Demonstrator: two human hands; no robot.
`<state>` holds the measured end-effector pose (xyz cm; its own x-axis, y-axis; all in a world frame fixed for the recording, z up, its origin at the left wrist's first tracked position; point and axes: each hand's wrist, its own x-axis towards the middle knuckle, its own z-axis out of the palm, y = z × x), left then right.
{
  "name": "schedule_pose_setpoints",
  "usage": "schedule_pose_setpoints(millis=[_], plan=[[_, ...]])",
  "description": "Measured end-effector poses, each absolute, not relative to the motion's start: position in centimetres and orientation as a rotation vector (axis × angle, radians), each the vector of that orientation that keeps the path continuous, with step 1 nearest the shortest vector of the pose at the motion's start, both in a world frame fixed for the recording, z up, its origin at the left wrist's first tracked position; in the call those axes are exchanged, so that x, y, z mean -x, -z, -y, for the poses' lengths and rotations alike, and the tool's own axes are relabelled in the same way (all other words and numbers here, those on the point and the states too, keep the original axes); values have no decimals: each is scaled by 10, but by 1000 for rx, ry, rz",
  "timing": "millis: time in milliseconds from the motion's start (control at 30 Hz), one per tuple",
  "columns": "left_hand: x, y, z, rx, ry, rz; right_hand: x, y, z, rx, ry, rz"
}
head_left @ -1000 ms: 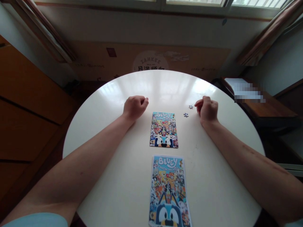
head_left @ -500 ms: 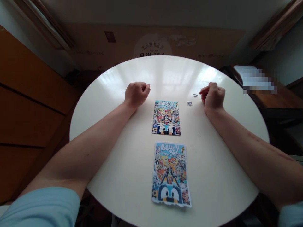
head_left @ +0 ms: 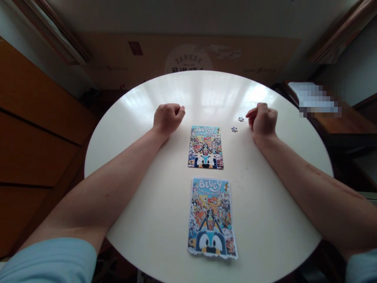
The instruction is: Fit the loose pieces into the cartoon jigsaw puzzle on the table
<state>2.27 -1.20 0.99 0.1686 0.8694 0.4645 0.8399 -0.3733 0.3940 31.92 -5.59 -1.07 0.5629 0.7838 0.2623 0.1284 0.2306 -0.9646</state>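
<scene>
My left hand (head_left: 169,119) rests on the table as a fist, left of the small jigsaw puzzle (head_left: 205,147), and nothing shows in it. On the other side my right hand (head_left: 263,121) is curled closed, with no object visible in its fingers. Two loose puzzle pieces lie just left of it, one piece (head_left: 241,119) close to the fingertips and another piece (head_left: 234,129) a bit nearer to me. The puzzle lies flat with its cartoon-dog picture assembled. Nearer to me is a printed picture sheet (head_left: 210,218) of the same design, its lower edge torn. Neither hand touches these things.
Everything lies on a glossy white round table (head_left: 165,204). Behind its far edge stands a printed cardboard panel (head_left: 112,59). A wooden cabinet (head_left: 35,129) is at the left, and a brown side table (head_left: 350,118) with a blurred item stands at the right.
The view has shifted a little, so everything appears slightly further left. Both hands, the puzzle, the loose pieces and the sheet keep their places on the table.
</scene>
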Motion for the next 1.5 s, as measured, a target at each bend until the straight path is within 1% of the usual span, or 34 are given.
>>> schedule_pose_setpoints(millis=[400, 1500], plan=[[-19, -11, 11, -2395, -1014, -1719, -316, 11, 57, 1268, -588, 860], [-19, -12, 13, -2403, -1026, -1700, -318, 5, 66, 1251, -557, 842]])
